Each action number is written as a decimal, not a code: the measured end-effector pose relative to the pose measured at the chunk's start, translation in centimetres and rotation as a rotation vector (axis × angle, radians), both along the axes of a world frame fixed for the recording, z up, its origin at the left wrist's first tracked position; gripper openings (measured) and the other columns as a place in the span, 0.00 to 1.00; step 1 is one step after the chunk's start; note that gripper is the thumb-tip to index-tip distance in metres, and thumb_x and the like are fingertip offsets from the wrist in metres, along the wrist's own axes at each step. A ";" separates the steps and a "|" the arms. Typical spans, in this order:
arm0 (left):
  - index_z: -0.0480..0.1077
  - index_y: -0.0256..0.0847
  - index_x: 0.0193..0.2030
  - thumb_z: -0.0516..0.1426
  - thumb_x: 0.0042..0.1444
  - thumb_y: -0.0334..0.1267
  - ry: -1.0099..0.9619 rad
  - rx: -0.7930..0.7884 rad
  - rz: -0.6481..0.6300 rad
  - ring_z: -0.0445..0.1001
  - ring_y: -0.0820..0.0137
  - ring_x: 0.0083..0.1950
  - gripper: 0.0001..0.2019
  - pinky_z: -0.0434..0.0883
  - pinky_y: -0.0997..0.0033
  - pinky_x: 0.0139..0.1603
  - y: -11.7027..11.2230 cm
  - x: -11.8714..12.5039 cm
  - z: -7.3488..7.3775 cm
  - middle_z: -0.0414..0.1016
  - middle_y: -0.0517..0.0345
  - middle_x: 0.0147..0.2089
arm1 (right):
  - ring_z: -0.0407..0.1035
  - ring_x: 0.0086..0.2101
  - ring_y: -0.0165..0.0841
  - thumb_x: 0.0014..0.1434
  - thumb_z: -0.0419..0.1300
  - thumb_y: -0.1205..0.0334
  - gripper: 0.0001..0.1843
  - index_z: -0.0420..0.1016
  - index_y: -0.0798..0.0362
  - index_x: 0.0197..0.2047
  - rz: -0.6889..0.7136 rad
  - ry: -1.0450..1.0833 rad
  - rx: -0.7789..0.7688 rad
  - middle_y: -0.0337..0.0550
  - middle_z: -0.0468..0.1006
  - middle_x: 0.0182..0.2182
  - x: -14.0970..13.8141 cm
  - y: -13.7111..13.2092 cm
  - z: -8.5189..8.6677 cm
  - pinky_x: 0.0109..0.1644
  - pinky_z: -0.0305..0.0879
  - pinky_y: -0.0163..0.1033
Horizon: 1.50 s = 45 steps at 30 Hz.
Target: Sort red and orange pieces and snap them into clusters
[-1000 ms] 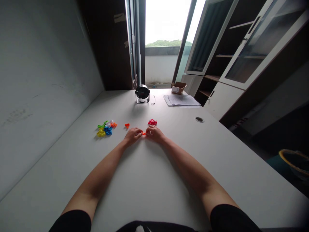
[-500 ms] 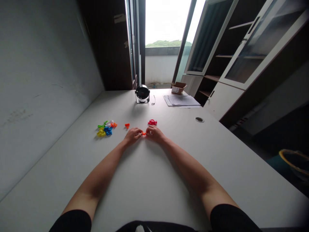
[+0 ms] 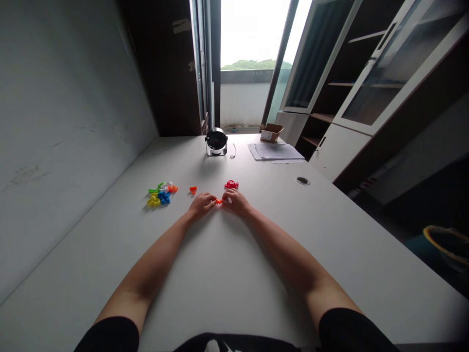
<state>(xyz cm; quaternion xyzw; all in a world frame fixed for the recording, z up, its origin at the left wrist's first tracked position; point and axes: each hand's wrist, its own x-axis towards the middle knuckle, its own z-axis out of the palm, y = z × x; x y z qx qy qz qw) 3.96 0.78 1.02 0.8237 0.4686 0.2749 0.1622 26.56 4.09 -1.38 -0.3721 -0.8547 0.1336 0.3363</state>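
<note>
Between my fingertips, just above or on the white table [image 3: 220,274], is a small orange plastic piece [image 3: 219,201]. My left hand [image 3: 202,204] pinches its left end. At the other end, the fingers of my right hand [image 3: 235,201] are closed on it; part of the piece is hidden by them. A red plastic piece [image 3: 231,184] lies right behind my right hand. Beyond my left hand sits a separate orange piece [image 3: 193,189]. Farther left is a small pile with yellow pieces [image 3: 153,200], blue pieces [image 3: 164,197], green, white and orange ones.
A round black device on a stand [image 3: 216,140] stands at the back, with a short thin cord [image 3: 233,152] beside it. Papers [image 3: 276,151] and an open cardboard box [image 3: 271,132] lie at the back right. A round cable hole [image 3: 303,181] is set in the table. A wall borders the left.
My right fingers have shifted very slightly on the orange piece, and a little more of it shows between my hands. The other pieces lie where they were.
</note>
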 end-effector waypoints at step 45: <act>0.77 0.44 0.46 0.55 0.62 0.41 -0.016 -0.005 0.005 0.73 0.64 0.47 0.11 0.70 0.66 0.49 -0.1 0.0 0.0 0.77 0.54 0.44 | 0.66 0.44 0.40 0.59 0.62 0.64 0.03 0.77 0.51 0.33 -0.141 -0.055 0.020 0.45 0.76 0.36 -0.2 -0.2 0.4 0.50 0.65 0.45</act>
